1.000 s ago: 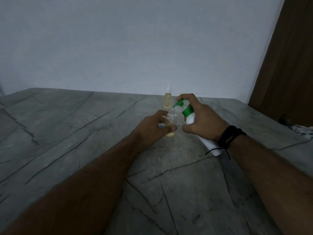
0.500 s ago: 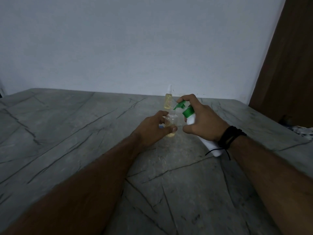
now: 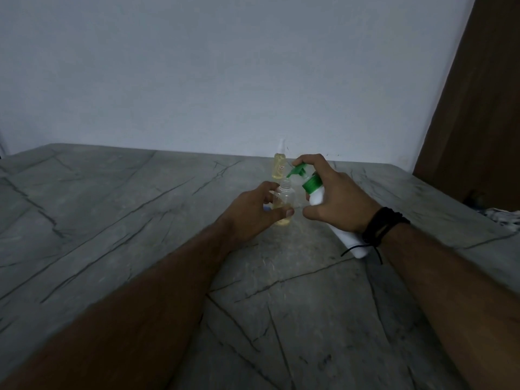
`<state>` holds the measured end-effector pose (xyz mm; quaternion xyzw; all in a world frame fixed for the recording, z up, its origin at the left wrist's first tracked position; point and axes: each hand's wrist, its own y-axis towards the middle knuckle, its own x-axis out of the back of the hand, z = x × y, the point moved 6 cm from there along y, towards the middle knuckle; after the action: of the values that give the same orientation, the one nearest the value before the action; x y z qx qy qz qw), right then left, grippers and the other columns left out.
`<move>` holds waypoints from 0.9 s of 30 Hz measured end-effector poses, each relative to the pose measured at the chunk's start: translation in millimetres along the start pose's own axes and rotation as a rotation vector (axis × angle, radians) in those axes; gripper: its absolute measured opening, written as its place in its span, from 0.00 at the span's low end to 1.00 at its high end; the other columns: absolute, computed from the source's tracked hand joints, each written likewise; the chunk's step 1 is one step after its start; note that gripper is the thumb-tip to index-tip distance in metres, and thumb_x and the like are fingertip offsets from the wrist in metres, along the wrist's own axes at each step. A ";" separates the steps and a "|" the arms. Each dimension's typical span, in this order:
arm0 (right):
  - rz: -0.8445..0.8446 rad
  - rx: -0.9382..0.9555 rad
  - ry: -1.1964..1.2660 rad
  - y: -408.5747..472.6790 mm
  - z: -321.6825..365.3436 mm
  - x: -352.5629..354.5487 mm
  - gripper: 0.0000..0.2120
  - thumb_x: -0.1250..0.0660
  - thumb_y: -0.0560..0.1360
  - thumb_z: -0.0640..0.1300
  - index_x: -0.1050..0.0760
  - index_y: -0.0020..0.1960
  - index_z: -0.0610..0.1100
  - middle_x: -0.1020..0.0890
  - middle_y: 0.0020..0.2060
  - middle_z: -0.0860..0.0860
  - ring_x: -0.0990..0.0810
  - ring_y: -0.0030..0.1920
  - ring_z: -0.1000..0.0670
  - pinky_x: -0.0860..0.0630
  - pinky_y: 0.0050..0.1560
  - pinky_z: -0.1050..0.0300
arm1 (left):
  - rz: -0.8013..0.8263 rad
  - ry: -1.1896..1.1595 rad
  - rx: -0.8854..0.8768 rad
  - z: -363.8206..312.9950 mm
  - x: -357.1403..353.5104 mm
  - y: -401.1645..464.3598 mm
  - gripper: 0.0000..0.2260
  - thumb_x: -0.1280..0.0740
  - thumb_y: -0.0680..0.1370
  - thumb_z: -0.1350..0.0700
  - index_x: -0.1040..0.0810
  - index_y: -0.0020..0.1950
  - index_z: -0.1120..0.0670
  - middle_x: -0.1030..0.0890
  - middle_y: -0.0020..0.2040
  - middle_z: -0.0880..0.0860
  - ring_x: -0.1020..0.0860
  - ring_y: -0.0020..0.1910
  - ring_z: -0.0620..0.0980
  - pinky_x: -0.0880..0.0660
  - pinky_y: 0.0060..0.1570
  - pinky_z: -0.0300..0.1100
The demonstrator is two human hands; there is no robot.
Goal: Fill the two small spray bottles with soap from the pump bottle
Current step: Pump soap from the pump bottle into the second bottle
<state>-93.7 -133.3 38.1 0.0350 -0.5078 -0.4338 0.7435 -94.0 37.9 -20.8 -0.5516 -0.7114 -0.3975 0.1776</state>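
Note:
My left hand (image 3: 250,211) grips a small clear spray bottle (image 3: 284,199) that stands uncapped on the table, with yellowish liquid in its lower part. My right hand (image 3: 334,202) holds the white pump bottle (image 3: 316,194) tilted toward it, forefinger resting on the green pump head (image 3: 297,170). The green nozzle tip sits right over the small bottle's open neck. A second small spray bottle (image 3: 279,164), capped and full of yellow liquid, stands upright just behind them.
The grey marble-patterned table (image 3: 140,220) runs to a pale wall at the back. A brown door or panel (image 3: 478,122) rises at the right, with a patterned cloth (image 3: 503,216) by the table's right edge. A black cord bracelet circles my right wrist.
The green pump head has risen a little under my right forefinger. Both hands and both small bottles stay where they were.

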 end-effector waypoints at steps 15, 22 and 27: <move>-0.001 0.028 0.004 1.1 0.1 -0.3 0.35 0.25 0.65 0.36 0.34 0.67 0.53 0.20 0.37 0.55 0.21 0.35 0.54 0.26 0.34 0.66 | 0.014 0.004 -0.023 -0.9 -0.4 -0.7 0.31 0.31 0.71 0.36 0.34 0.69 0.46 0.24 0.64 0.50 0.28 0.51 0.41 0.35 0.39 0.30; 0.003 0.028 0.003 0.5 0.3 -0.9 0.36 0.26 0.66 0.36 0.35 0.69 0.54 0.21 0.37 0.55 0.21 0.34 0.55 0.26 0.35 0.65 | 0.013 -0.003 -0.030 -2.0 -0.1 -2.0 0.30 0.30 0.71 0.37 0.34 0.69 0.46 0.23 0.63 0.49 0.28 0.48 0.40 0.36 0.38 0.28; 0.004 0.026 0.000 1.3 0.5 -0.8 0.34 0.26 0.65 0.36 0.34 0.66 0.53 0.21 0.37 0.55 0.21 0.34 0.54 0.25 0.35 0.61 | 0.006 -0.001 -0.022 -1.2 -0.3 -1.4 0.30 0.31 0.71 0.36 0.34 0.68 0.45 0.23 0.63 0.49 0.28 0.50 0.41 0.35 0.39 0.30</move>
<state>-93.4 -131.8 38.4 0.0437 -0.5136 -0.4256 0.7438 -95.4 36.7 -20.8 -0.5559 -0.7054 -0.4044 0.1727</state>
